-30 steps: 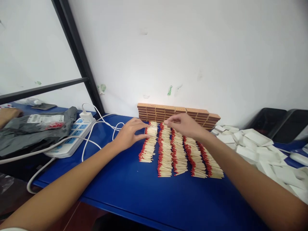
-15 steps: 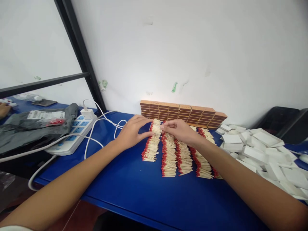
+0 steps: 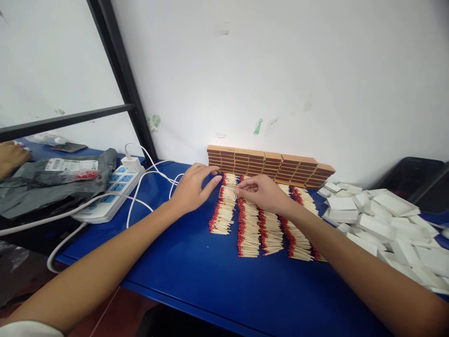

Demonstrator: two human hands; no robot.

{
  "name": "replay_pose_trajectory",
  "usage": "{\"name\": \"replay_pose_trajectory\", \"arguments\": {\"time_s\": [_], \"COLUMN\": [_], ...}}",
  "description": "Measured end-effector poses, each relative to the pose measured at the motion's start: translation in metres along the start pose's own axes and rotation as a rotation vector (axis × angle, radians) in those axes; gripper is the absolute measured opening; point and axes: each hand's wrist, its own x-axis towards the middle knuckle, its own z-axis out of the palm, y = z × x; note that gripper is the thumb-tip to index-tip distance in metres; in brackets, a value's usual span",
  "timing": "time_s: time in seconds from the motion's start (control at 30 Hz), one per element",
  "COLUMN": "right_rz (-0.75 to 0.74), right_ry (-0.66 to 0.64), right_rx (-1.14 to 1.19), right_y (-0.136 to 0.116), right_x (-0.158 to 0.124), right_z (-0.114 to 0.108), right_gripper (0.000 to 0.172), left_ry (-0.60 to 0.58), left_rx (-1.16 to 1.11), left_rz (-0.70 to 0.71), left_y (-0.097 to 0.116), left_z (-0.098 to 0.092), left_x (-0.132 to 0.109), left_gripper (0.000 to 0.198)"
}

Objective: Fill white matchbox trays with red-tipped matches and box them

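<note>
Rows of red-headed matches point(image 3: 249, 229) lie on the blue table, their heads to the left. Beside the leftmost row of matches point(image 3: 222, 216) my left hand point(image 3: 193, 187) is open, its thumb and fingers spread and nothing between them. Over the upper part of that row, my right hand point(image 3: 265, 193) has thumb and fingertips pinched together on the end of a pale matchstick point(image 3: 228, 187), which points left. My right wrist and forearm cover parts of the rows farther right.
Stacked brown matchboxes point(image 3: 270, 164) line the wall. White box pieces point(image 3: 382, 224) are heaped on the right, near a dark object point(image 3: 407, 180). A power strip point(image 3: 115, 189) with white cables and a grey plastic bag point(image 3: 52, 182) occupy the left. Another person's hand point(image 3: 12, 157) shows far left.
My left hand has drawn back leftward from the leftmost row, its thumb and fingers now clear of it. My right hand stays over the row. The view has shifted slightly.
</note>
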Motion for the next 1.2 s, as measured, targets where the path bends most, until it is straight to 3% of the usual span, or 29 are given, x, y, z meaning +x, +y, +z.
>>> {"name": "replay_pose_trajectory", "arguments": {"time_s": [0.6,1.2], "right_rz": [-0.115,-0.211], "right_ry": [0.123,0.206], "right_rx": [-0.286,-0.417], "right_y": [-0.0045,-0.0005], "right_x": [-0.0037,-0.0031], "right_z": [-0.0016,0.0009], "right_gripper": [0.029,0.02], "left_ry": [-0.019,-0.014], "left_rx": [0.004,0.019], "left_rz": [0.017,0.047], "left_y": [-0.0012,-0.0017], "left_z": [0.0012,0.0019], "left_x": [-0.0001,0.0], "left_gripper": [0.035,0.031]}}
